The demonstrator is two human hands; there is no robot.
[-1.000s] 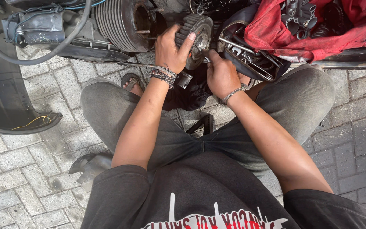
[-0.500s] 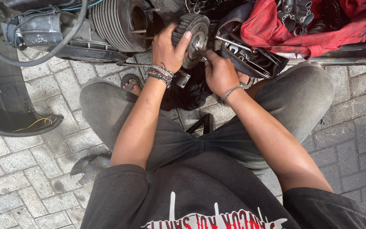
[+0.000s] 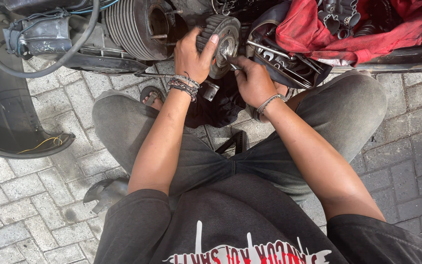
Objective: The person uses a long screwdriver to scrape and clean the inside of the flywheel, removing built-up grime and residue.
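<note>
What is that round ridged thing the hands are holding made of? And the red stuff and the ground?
The round finned part in the left hand looks like cast metal: dull grey, stiff ridges, shiny centre. The right hand works at its face. The red cloth is surely fabric: soft, folded, wrinkled. The ground seems to be concrete paving blocks, matte grey with joints between them.

Bright even daylight, soft shadows, sharp focus (slight edge distortion).

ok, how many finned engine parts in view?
2. A large finned cylinder lies at top left. A smaller finned round part is gripped by the left hand, with the right hand at its face. Others may be hidden under the red cloth.
</note>
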